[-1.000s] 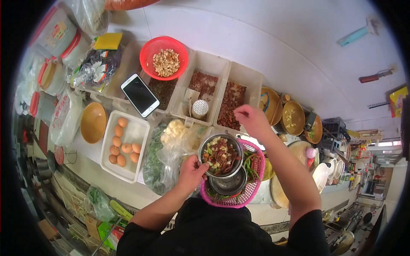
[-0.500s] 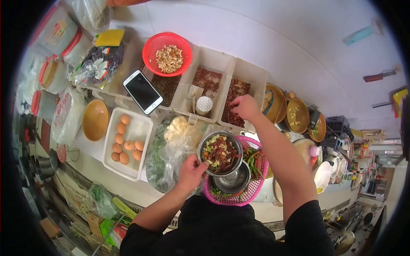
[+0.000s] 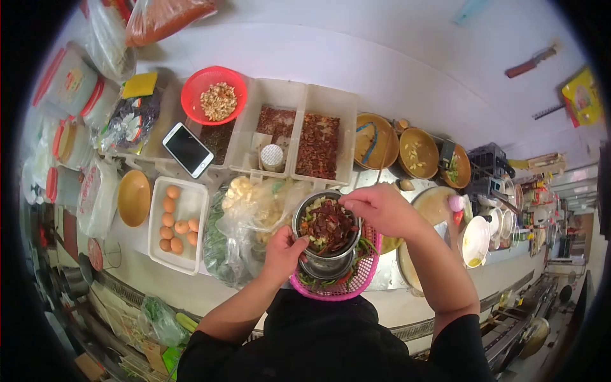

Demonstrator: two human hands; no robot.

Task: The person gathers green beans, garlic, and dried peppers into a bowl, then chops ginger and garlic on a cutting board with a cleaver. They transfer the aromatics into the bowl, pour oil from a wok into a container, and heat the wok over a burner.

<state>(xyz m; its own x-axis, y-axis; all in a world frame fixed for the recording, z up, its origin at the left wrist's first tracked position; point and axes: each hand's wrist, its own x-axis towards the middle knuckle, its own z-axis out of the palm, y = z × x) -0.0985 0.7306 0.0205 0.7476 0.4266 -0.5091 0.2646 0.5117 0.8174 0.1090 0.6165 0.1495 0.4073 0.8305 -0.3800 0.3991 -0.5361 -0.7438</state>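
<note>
A metal bowl (image 3: 327,253) holds dark red dried chillies (image 3: 332,219) heaped over pale and green chopped pieces. My left hand (image 3: 284,253) grips its left rim, thumb on top. At the upper right rim, my right hand (image 3: 379,207) is closed with thumb and fingers pinched on the edge. Below the bowl is another metal bowl (image 3: 328,267), partly hidden, in a pink plastic basket (image 3: 366,280) with green and red peppers around it. Behind stands a clear plastic bin of dried chillies (image 3: 318,146).
Left of the bowl lie plastic bags of vegetables (image 3: 245,223) and a white tray (image 3: 202,223) of eggs. A phone (image 3: 188,150) and a red colander (image 3: 191,105) rest on the bins. Brown bowls (image 3: 420,153) and a round board (image 3: 414,254) are on the right.
My right hand has moved from the chilli bin down to the metal bowl's rim. More dried chillies cover the bowl's contents. The view has shifted, and my left hand still holds the bowl.
</note>
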